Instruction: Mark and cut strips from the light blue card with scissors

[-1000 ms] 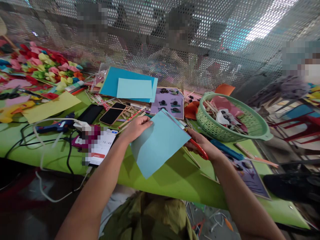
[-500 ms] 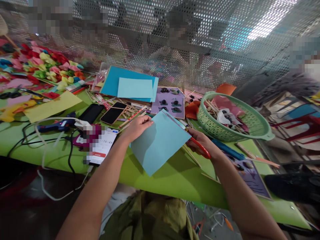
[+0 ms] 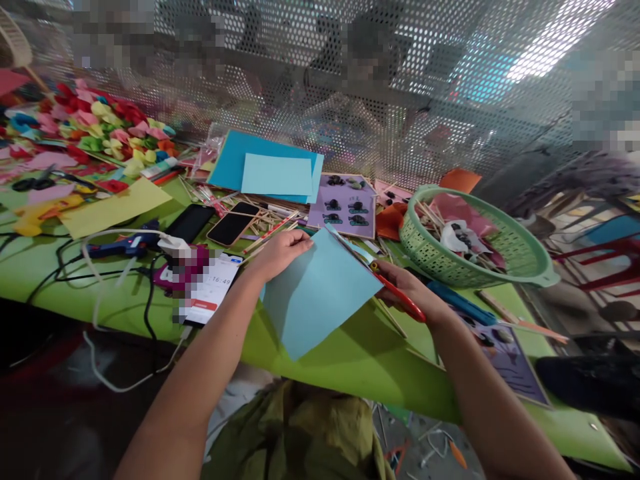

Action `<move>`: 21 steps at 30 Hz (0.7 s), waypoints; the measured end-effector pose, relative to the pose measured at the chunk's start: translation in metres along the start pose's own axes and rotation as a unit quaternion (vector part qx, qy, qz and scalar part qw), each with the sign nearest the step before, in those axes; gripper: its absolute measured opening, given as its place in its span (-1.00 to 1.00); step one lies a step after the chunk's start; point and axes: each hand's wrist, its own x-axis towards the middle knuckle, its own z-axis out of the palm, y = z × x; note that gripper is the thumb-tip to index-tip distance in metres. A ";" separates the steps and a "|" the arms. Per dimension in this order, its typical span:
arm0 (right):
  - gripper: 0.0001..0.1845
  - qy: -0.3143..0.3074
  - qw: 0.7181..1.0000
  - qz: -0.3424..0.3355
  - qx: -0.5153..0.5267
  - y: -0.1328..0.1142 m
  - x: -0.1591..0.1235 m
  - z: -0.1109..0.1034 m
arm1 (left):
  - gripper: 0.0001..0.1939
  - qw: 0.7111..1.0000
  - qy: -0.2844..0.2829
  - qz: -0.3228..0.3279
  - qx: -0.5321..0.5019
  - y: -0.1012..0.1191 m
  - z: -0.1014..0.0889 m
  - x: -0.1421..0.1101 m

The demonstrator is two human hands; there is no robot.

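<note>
My left hand (image 3: 280, 253) pinches the upper left edge of a light blue paper sheet (image 3: 315, 293) held tilted above the green table (image 3: 350, 363). My right hand (image 3: 407, 293) grips red-handled scissors (image 3: 400, 299) at the sheet's right edge, with the blades running along its top right side. A thin strip of the same paper stands off along that edge by the blades.
A green plastic basket (image 3: 520, 270) with sticks and scraps sits at the right. Blue paper sheets (image 3: 270, 170), a purple card (image 3: 345, 207), two dark phones (image 3: 213, 223), a lit phone (image 3: 213, 290), a glue gun (image 3: 120, 248) with cables and colourful paper flowers (image 3: 100, 127) lie to the left and behind.
The sheet and both hands have stayed together with only a slight shift; the view has tilted a little downward and right.
</note>
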 end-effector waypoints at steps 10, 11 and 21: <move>-0.54 -0.002 1.000 0.004 0.014 0.002 0.001 0.006 | -0.66 0.999 -0.045 -0.014 -0.014 0.007 0.004 -0.003; -0.54 0.000 1.000 0.006 0.019 0.004 0.002 0.007 | -0.66 0.999 -0.046 -0.019 -0.020 0.008 0.005 -0.003; -0.56 0.011 1.000 0.011 0.014 0.020 0.010 0.007 | -0.65 0.999 -0.041 -0.027 -0.024 0.011 0.005 -0.005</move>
